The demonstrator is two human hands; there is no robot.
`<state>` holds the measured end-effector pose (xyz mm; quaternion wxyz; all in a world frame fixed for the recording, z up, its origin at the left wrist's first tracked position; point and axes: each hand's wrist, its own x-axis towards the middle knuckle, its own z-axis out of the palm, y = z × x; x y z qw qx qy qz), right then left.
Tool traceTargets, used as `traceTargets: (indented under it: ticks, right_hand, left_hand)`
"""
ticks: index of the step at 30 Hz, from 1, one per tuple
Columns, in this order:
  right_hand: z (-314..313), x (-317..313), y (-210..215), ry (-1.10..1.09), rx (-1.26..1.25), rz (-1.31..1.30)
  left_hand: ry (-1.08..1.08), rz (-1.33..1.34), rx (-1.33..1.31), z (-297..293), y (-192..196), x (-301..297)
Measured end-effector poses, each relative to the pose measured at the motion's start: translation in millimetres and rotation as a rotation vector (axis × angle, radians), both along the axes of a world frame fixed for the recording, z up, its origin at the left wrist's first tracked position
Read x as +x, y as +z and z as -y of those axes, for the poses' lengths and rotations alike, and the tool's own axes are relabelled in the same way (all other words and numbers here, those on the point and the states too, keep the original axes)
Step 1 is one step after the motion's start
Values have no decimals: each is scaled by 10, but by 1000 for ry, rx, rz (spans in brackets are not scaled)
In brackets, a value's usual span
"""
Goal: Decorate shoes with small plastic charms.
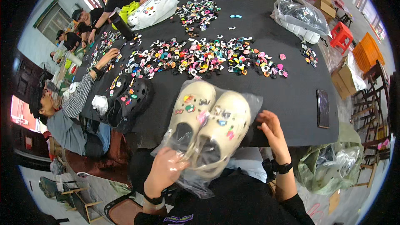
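Observation:
A pair of cream clogs (208, 116) studded with small coloured charms lies inside a clear plastic bag (252, 102) at the near edge of the black table (291, 96). My left hand (164, 171) grips the bag at the heel end of the left clog. At the bag's right side, my right hand (271, 129) rests with fingers curled against the plastic. Both wrists wear dark bands.
A long heap of colourful shoe charms (208, 56) spreads across the table's middle. A dark phone (323, 108) lies at the right. A pair of black clogs (129, 100) sits to the left, by a seated person in a checked sleeve. Bags of clogs stand beyond.

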<state>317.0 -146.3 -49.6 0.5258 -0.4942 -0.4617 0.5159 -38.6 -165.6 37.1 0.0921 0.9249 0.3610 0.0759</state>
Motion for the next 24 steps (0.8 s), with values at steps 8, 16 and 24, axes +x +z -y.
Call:
traceTargets:
  ticks: [8,16,24]
  right_hand:
    - [-284,-121,231,253,-27,333]
    - [-348,-330,40,20,72,484]
    - [-264,-287,1,75,-54,270]
  left_hand:
    - [224,134,101,281,-168,-249]
    - [319,151,-29,318,-112,-67]
    - [336,227,77,149,-355,75]
